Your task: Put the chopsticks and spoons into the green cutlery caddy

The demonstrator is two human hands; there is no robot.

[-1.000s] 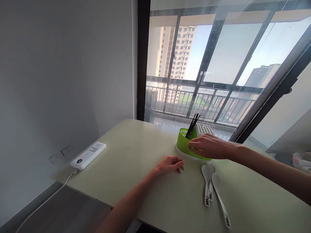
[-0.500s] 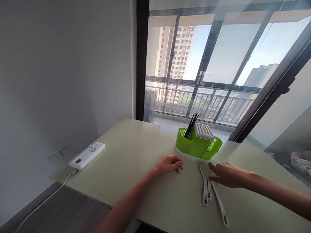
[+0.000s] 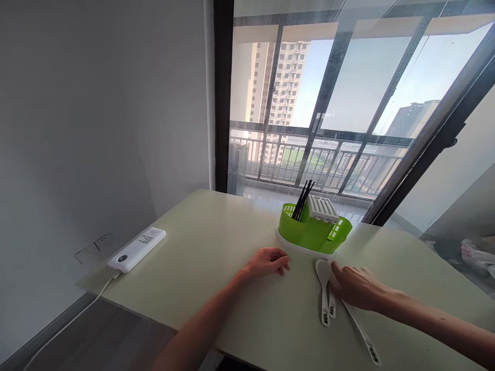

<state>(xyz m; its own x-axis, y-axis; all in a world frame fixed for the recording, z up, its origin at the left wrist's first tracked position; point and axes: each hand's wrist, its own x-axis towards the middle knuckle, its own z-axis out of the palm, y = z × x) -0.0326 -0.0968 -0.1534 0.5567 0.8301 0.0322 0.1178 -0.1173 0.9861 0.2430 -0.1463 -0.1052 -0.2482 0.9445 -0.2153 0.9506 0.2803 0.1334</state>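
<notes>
My left hand (image 3: 267, 262) rests on the table, loosely curled, with a gap between thumb and fingers and nothing in it. To the right, my right hand (image 3: 356, 286) is closed over the head end of a long-handled white spoon (image 3: 362, 335); its fingers hide that end. Left of those fingers lies a white rice paddle (image 3: 323, 288), head away from me. A shorter white utensil handle (image 3: 332, 304) shows between the two, its upper part partly covered. Behind the hands stands a green utensil caddy (image 3: 296, 234) on a white base, with black chopsticks (image 3: 301, 202) leaning in its left compartment.
The pale table (image 3: 185, 257) reaches back to a large window (image 3: 320, 103). A white power bank-like device (image 3: 137, 251) with a cable (image 3: 73, 322) lies near the left edge. A white slotted block (image 3: 323, 208) sits on top of the caddy.
My right hand has drawn in closer around the spoon's head end. The long spoon's handle has swung to the right. My left hand stays where it was.
</notes>
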